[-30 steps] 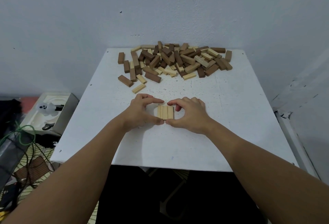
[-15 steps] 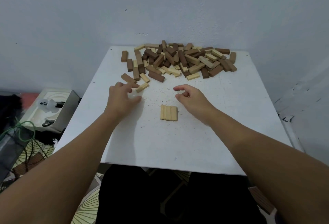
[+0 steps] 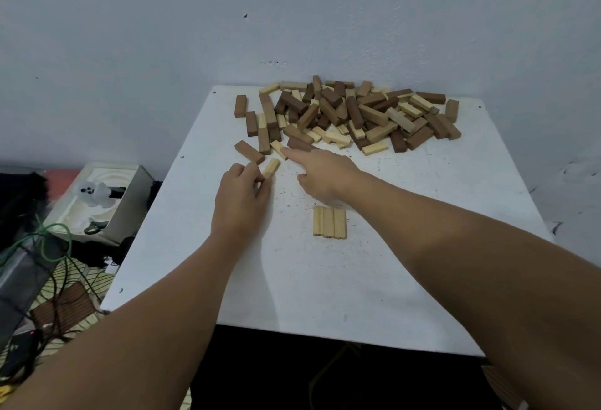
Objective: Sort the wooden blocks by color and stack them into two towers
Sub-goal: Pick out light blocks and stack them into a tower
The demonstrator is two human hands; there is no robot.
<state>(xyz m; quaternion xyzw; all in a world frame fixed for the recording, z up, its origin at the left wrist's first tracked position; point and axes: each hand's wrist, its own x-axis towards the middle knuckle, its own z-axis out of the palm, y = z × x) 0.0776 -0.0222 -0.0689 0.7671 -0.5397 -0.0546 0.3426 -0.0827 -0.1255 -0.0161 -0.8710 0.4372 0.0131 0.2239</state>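
1. A white bench point(image 3: 422, 247) fills the middle of the frame, pushed against a pale wall point(image 3: 162, 35) that takes up the upper half.
2. A heap of blocks point(image 3: 351, 113), dark brown and light wood mixed, lies along the far edge of the bench in the upper centre.
3. A row of three light blocks point(image 3: 329, 222) lies flat side by side, touching one another, just right of the frame's centre and well apart from the heap.
4. The left hand point(image 3: 240, 201) reaches to the near left fringe of the heap; its grip is a pinch, thumb and fingertips closed on the near end of a light block point(image 3: 271, 167) that lies on the bench.
5. A loose dark block point(image 3: 249, 151) sits just beyond that hand, up and to the left of the pinched piece.
6. The right hand point(image 3: 325, 172) stretches leftwards across the bench with its forefinger straight, the tip touching another light block point(image 3: 278, 149) at the heap's near edge; the other fingers seem tucked under, and I cannot tell whether they hold anything.
7. At the lower left of the frame, on the floor beside the bench, there is a white tray point(image 3: 107, 201) with small items inside, and a tangle of green cables point(image 3: 48, 247).
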